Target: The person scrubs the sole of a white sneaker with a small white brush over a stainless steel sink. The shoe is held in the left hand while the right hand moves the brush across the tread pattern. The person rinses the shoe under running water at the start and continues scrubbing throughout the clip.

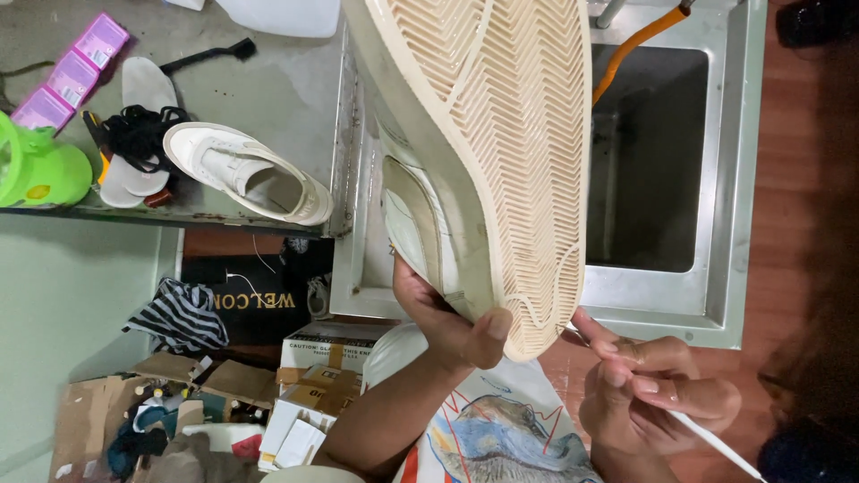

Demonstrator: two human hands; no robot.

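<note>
My left hand (447, 322) is clamped on the heel end of a cream-white sneaker (483, 152), thumb pressed against the edge of its ribbed, herringbone-patterned sole, which is turned up toward the camera and fills the middle of the frame. The shoe hangs in the air in front of a stainless steel sink (734, 179), with an orange hose (631, 49) running down into the basin behind it. My right hand (649, 394), just beside the heel of the shoe, has its fingers pinched together around a thin white stick-like tool (716, 443); its tip sits near the sole's edge, though I cannot tell whether it touches. On the grey surface (268, 80) to the left of the sink lies the matching white sneaker (246, 170), on its side with the opening visible, next to a pair of pale insoles (143, 89) and a tangle of black laces (139, 134). A green plastic container (40, 170) stands at the surface's edge, small purple boxes (72, 76) lie beyond it, and a black-handled brush (210, 55) rests farther back. Lower in the frame, a dark doormat (250, 300), a striped cloth (179, 317) and a heap of cardboard boxes (304, 376) cover the floor.
</note>
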